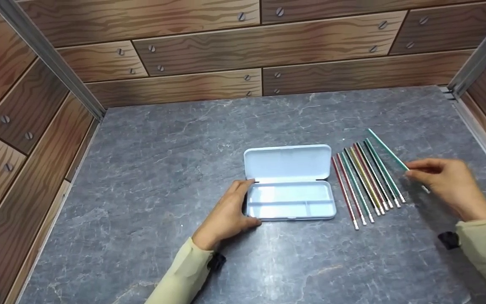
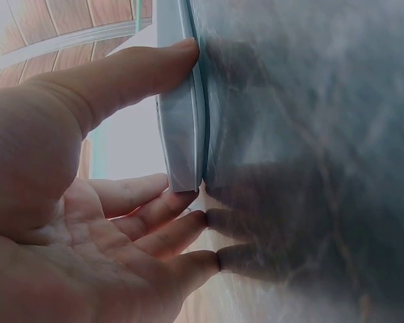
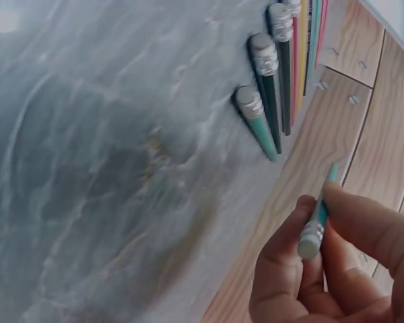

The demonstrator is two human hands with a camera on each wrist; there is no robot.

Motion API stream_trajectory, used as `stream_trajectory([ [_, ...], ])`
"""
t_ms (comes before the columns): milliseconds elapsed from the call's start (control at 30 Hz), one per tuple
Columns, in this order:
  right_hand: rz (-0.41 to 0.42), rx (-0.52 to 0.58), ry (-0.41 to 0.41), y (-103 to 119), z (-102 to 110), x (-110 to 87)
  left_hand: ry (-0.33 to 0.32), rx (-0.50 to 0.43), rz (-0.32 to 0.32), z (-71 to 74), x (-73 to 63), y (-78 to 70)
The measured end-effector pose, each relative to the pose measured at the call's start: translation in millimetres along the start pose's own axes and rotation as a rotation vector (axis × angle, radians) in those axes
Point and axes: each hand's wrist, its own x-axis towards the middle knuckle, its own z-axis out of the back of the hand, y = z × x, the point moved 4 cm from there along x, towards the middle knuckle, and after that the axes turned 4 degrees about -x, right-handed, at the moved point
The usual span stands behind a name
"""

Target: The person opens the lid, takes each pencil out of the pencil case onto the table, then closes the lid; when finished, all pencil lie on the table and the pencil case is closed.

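A light blue pencil case (image 1: 287,192) lies with its lid raised, its tray showing compartments with nothing in them. My left hand (image 1: 228,211) holds the case's left end, thumb at the front edge and fingers toward the hinge. In the left wrist view, the thumb (image 2: 128,81) presses the side of the case. Off to the right, my right hand (image 1: 454,185) pinches a green pencil (image 1: 388,148) between thumb and fingers, near its eraser end. That pencil is raised above the table, its eraser (image 3: 310,246) facing the right wrist camera.
A row of several pencils (image 1: 365,180) in red, green, yellow and black lies right of the case, eraser ends toward me. Grey marbled tabletop (image 1: 163,160) spreads around them. Wood-patterned walls (image 1: 201,46) and metal posts (image 1: 53,63) border the table.
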Motion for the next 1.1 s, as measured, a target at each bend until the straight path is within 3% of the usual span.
stream_trajectory([
  [500,-0.060,-0.132,-0.002,-9.5,-1.5,1.6,0.006,0.006,0.001,-1.1,0.9,1.0],
  [1100,-0.084,-0.265,0.005,-2.3,-6.8,5.0,0.002,0.005,-0.005,0.0,-0.4,0.5],
])
